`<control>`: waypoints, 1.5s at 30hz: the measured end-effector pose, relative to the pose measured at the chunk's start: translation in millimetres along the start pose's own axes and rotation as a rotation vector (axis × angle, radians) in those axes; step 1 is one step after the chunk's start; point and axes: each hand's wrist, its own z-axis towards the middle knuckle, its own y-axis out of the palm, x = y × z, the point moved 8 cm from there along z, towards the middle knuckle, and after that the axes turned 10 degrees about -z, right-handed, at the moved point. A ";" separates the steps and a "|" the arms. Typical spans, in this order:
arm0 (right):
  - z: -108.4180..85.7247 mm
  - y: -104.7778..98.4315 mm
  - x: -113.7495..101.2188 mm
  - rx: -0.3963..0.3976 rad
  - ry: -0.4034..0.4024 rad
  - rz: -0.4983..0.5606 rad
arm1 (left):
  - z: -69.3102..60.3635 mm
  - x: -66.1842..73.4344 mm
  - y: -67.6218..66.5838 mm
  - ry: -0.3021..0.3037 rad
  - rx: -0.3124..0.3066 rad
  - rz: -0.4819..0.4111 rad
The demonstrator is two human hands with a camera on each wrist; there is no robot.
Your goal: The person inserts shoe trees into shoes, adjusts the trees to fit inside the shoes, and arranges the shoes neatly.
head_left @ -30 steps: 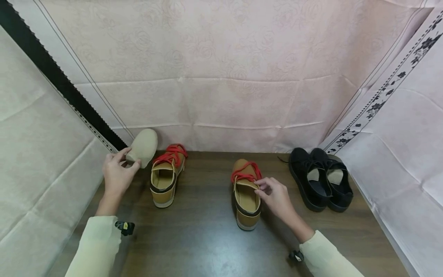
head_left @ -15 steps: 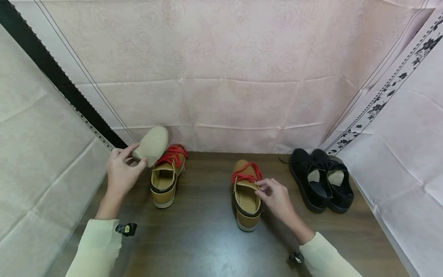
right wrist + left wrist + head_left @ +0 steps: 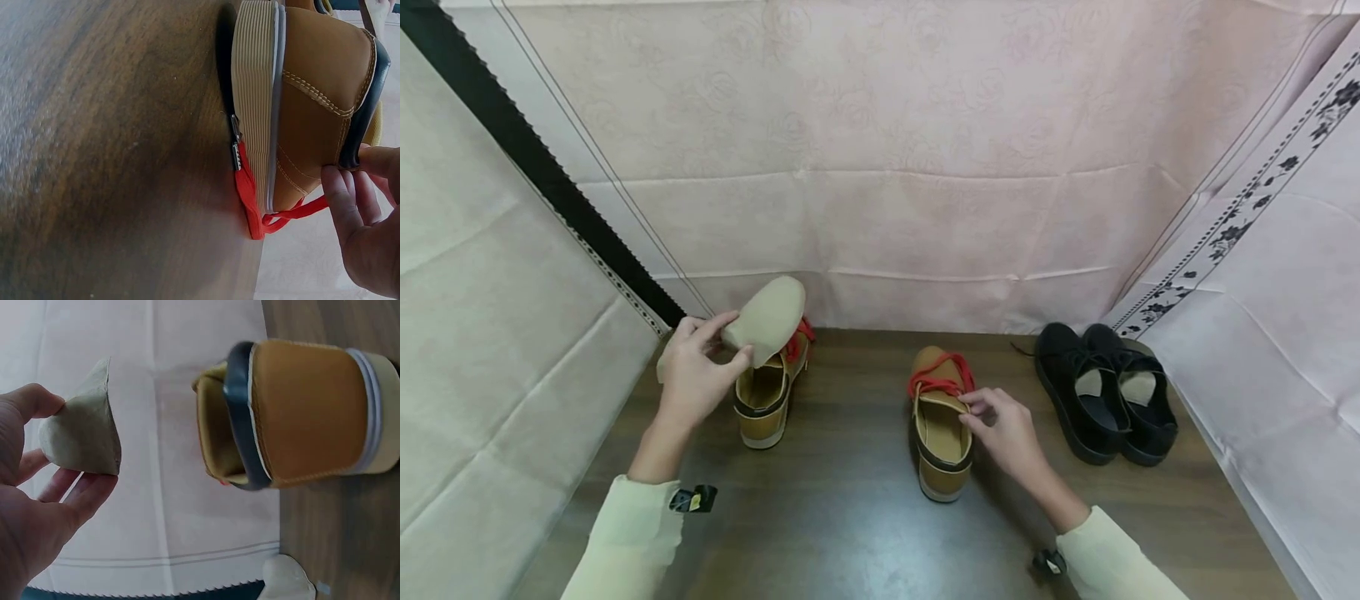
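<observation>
My left hand [image 3: 692, 379] pinches a cream, toe-shaped shoe insert [image 3: 772, 315] between thumb and fingers. The insert is held in the air above the left tan shoe [image 3: 769, 423], covering part of its red laces. In the left wrist view the insert [image 3: 81, 434] looks like a curved shell, apart from the shoe's heel [image 3: 309, 412]. My right hand [image 3: 1006, 429] pinches the collar edge of the right tan shoe [image 3: 942, 479], which stands on the floor. The right wrist view shows those fingertips [image 3: 331, 178] at the dark collar; the inside of this shoe is hidden there.
A pair of black shoes [image 3: 1078, 433] stands at the right, with cream pieces [image 3: 1138, 386] inside. Another cream insert [image 3: 287, 581] lies on the floor by the left cloth wall. A pink patterned cloth [image 3: 880, 208] closes off the back of the wooden floor [image 3: 850, 500].
My left hand has moved right with the insert, from beside the left tan shoe to above its laces. The right hand still pinches its shoe's collar. The view has shifted slightly.
</observation>
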 end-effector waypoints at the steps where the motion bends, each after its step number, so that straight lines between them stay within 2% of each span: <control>1: 0.0 -0.2 -0.2 0.000 0.000 0.000 | -0.6 2.8 2.0 0.005 -0.015 -0.009; 6: 1.1 -0.8 -0.4 -0.002 0.005 0.002 | -2.8 17.3 11.0 0.034 -0.093 -0.050; 12: 2.7 -1.4 -1.0 -0.004 0.008 0.006 | -5.3 32.8 21.3 0.062 -0.169 -0.028; 20: 5.7 -1.6 -1.6 -0.021 0.011 -0.006 | -10.6 45.8 35.3 0.047 -0.282 -0.058; 25: 4.9 -1.3 -1.4 -0.033 0.016 -0.011 | -14.1 53.0 42.8 0.050 -0.326 -0.063; 30: 3.5 -1.0 -1.1 -0.031 0.013 -0.016 | -19.3 64.0 49.3 0.096 -0.361 -0.056; 37: 0.5 0.5 0.3 -0.043 0.042 -0.008 | -28.9 81.6 60.5 0.184 -0.441 -0.021; 45: -0.1 -0.6 -0.5 -0.046 0.042 -0.011 | -37.2 98.2 74.9 0.210 -0.522 -0.011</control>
